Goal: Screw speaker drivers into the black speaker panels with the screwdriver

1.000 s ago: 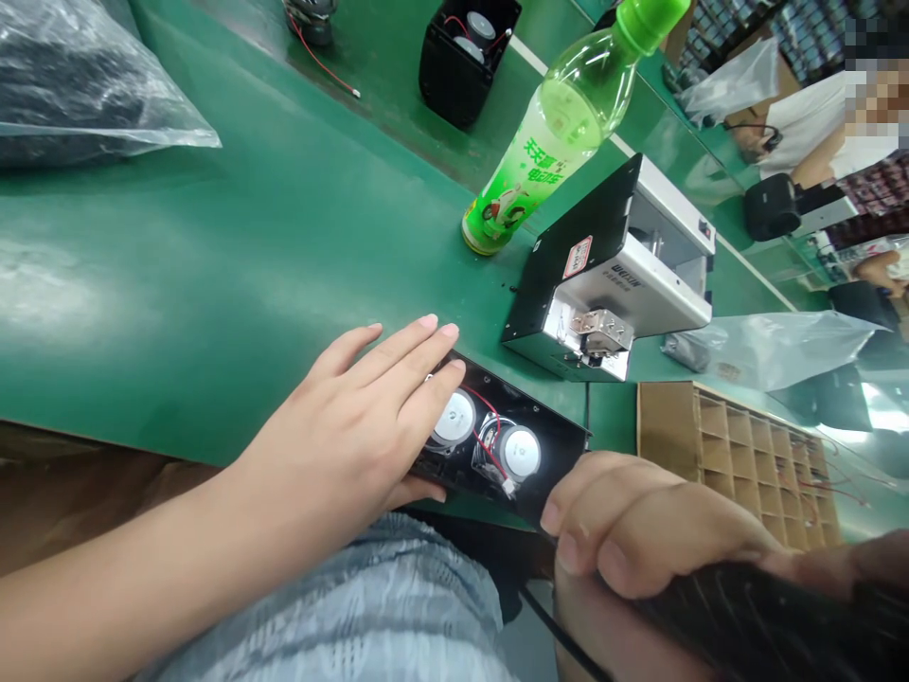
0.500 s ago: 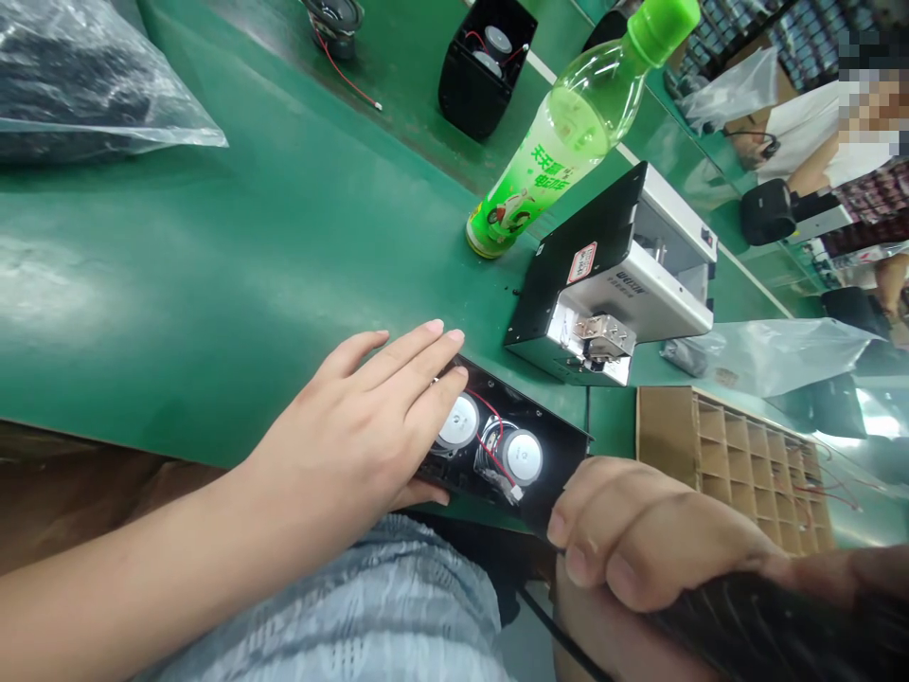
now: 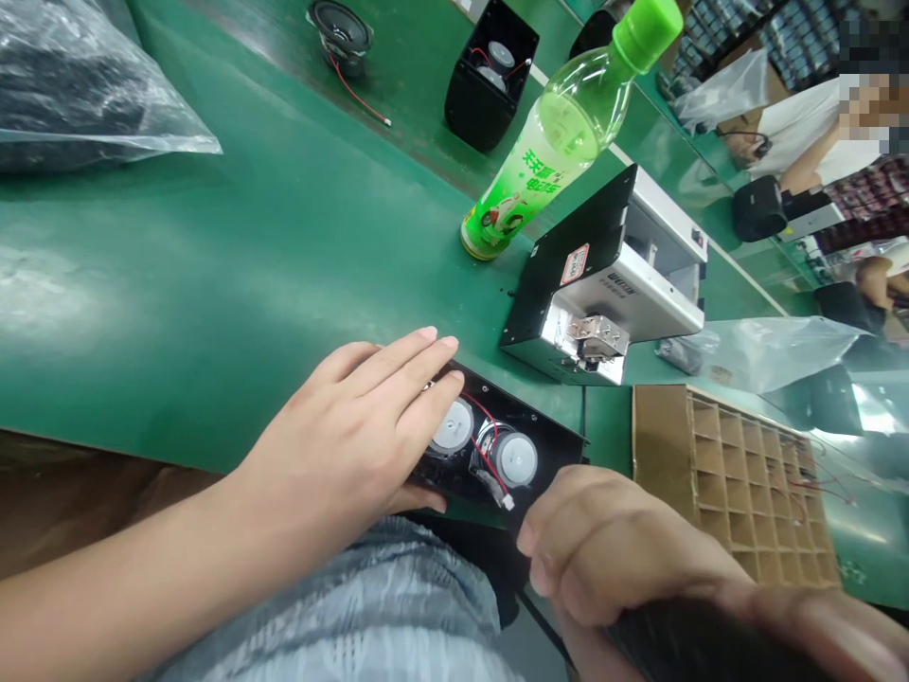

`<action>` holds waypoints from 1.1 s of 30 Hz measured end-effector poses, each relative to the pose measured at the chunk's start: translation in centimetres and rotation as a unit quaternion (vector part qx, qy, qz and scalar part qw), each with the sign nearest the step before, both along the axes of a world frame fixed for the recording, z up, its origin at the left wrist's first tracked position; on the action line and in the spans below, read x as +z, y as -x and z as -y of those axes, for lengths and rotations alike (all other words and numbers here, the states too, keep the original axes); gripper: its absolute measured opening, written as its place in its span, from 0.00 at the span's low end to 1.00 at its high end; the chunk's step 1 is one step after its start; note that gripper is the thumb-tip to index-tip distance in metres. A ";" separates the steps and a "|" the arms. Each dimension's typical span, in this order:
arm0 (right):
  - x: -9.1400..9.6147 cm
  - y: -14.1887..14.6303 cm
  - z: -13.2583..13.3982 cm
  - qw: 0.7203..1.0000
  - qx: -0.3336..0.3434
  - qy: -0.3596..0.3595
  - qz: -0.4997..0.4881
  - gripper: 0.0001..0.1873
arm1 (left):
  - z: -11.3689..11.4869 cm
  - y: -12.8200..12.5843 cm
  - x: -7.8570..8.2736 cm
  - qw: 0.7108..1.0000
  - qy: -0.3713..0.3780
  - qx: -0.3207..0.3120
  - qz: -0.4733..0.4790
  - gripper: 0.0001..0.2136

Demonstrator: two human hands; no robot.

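A black speaker housing [image 3: 550,431] lies at the near edge of the bench. Two round speaker drivers with silver magnets, the right one [image 3: 516,459] fully visible, sit in it with red and black wires and a white plug. My left hand [image 3: 369,417] grips its left end, fingers laid across the top and thumb at the near side. Curled at the housing's right end, my right hand [image 3: 617,530] is closed around a black corded tool, apparently an electric screwdriver [image 3: 682,635]. The tool's tip is hidden.
Just beyond the housing stands a black-and-silver machine [image 3: 603,284], with a green-capped bottle [image 3: 540,161] behind it. A cardboard divider box [image 3: 660,436] is at right. Farther back are a loose speaker [image 3: 341,38], another black housing [image 3: 475,99], a plastic bag [image 3: 92,85] and co-workers.
My right hand has shifted slightly left and inward with the tool. My left hand and the housing hold nearly the same place; the view has moved a little.
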State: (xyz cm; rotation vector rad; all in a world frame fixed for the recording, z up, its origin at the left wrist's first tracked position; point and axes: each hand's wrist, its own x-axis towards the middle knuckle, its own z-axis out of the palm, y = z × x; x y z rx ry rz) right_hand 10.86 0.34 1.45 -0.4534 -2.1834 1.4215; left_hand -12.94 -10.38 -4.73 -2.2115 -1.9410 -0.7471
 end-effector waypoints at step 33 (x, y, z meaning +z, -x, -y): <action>-2.1 1.3 0.8 0.986 -0.111 -0.019 -0.121 0.12 | 0.0 0.0 -0.6 1.000 -0.021 0.001 0.019 0.24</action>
